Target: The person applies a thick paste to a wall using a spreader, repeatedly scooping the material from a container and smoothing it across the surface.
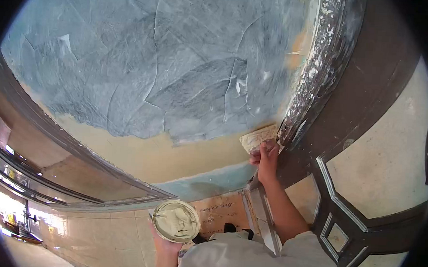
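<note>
Against the wall (144, 76), at the edge of the dark, paint-spattered door frame (318, 76), a putty knife (258, 137) is held flat by the right hand (266, 155), whose fingers are clamped together around its handle, largely hidden beneath them. The blade, coated in pale filler, is pressed to the yellowish band below the grey-blue skimmed area. Lower in the same head view, a round hawk (176, 220) loaded with pale putty is carried on the left hand (162, 244), the fingers closed under its rim. The knife is judged light, its blade thin and springy, best gripped at the handle close to the blade. The hawk is judged heavier with its wet, soft, slippery load, and should be supported level from beneath its middle.
</note>
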Tool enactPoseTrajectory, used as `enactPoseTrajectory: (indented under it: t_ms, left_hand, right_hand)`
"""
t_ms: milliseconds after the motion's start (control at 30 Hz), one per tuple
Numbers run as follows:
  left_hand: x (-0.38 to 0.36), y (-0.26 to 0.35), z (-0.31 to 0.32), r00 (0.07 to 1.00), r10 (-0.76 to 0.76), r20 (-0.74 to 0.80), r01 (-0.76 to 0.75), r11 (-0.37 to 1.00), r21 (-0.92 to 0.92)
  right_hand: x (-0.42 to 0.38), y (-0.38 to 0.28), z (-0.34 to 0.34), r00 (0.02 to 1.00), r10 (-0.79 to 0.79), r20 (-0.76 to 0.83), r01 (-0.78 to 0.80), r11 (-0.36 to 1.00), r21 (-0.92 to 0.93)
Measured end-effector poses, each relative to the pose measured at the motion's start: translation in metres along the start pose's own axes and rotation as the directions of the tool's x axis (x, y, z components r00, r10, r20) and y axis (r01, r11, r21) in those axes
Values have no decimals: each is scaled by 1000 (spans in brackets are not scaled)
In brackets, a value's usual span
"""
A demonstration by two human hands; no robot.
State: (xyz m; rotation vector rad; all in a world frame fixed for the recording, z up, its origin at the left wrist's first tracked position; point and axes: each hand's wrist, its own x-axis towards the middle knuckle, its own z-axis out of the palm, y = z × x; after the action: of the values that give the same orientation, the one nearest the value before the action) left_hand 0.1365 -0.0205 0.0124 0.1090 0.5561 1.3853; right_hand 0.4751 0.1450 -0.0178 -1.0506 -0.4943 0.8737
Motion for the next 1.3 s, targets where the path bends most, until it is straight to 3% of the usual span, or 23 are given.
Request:
enactPoseTrajectory:
  t_ms: [133,200,267,467,533,600,633,700,767,833,867,967,1033,1100,1233,1300]
  left_hand:
    - [-2,2,6,999,-36,23,35,999,22]
    - [-3,6,1,1000,-20,16,20,1000,7]
    - [-1,9,-5,1000,-4,16,5,1000,-9]
    - [1,14,-2,999,20,-26,-18,999,52]
    - [3,15,-13,997,17,-76,-12,997,71]
    - [12,16,-48,994,105,-42,-85,936,342]
    - [12,18,-44,994,106,-34,-89,936,340]
    - [10,20,-29,999,-31,18,31,1000,-6]
    - [9,28,-30,996,-62,58,63,998,-25]
    - [10,36,-25,998,-15,58,14,1000,17]
    - [9,42,-21,998,-13,63,11,999,32]
    - [9,55,-25,996,3,86,-8,998,62]
    - [7,66,-22,998,-5,67,3,1000,29]
    - [6,79,-30,993,-27,119,25,999,21]
    - [3,103,-37,999,-7,46,7,1000,-1]
    - [4,115,-44,998,0,56,-1,1000,9]
  right_hand:
    - [18,67,-40,994,106,-10,-106,993,-59]
    - [5,118,-73,897,438,-51,-440,897,-33]
    - [-21,150,-100,781,624,-31,-624,782,8]
    - [-68,160,-110,764,646,7,-645,762,66]
    - [-66,157,-96,817,576,-30,-565,810,158]
    - [-67,131,-67,834,551,-21,-541,825,166]
    - [-69,114,-47,848,529,-12,-519,836,178]
    - [-68,102,-20,873,486,35,-485,860,159]
    - [-76,86,10,894,441,77,-448,882,144]
    - [-86,62,45,940,298,167,-325,930,169]
    - [-88,52,59,937,314,151,-329,940,86]
    - [-91,37,92,900,395,186,-425,890,166]
    - [-85,61,96,906,368,207,-406,895,185]
    - [-83,93,92,928,361,93,-369,925,89]
    - [-97,170,48,919,363,152,-374,926,52]
    - [-118,184,43,887,454,77,-460,882,97]
